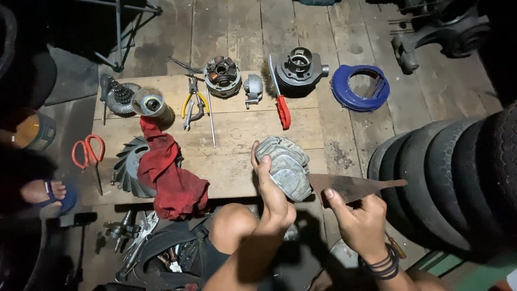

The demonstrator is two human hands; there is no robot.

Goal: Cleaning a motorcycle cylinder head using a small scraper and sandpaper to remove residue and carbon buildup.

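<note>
Left hand (273,196), lower centre, raised upright, grips grey ribbed metal cover (284,168); right hand (360,221) clasps rusty flat blade (350,187), tip against cover's edge; blade's handle hidden in palm; forearms cut off below.

We are seeing a red rag (171,175), orange-handled scissors (89,156), yellow-handled pliers (194,102), a red-handled wire brush (279,97), a blue ring-shaped cover (360,89), and a grey ribbed engine cover (285,167).
</note>
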